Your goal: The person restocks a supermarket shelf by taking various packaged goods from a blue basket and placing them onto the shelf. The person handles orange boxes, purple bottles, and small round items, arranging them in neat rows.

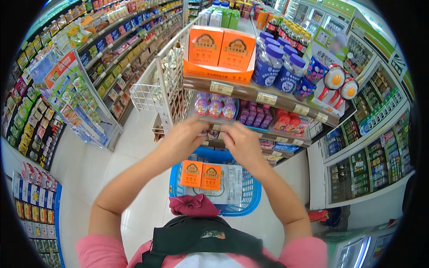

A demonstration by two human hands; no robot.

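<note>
My left hand (191, 133) and my right hand (243, 142) reach forward to the front of a shelf display, fingers curled. The left fingertips are close to the front edge of a tray (201, 115) of toy eggs (215, 108). Just right of them, my right fingers overlap the shelf edge below the tray. Blur hides whether either hand grips anything. Beneath my arms is a blue plastic basket (256, 197). It holds a white printed package (233, 187) with two orange boxes (201, 175) on top. A crumpled maroon cloth (194, 205) is at its near side.
Above the eggs, a shelf bears larger orange boxes (219, 48) and purple-lidded jars (268, 65). Small purple boxes (254, 115) sit right of the eggs. A white wire rack (167, 80) stands to the left, drink coolers (365, 160) to the right. Pale floor tiles (140, 140) show between shelves.
</note>
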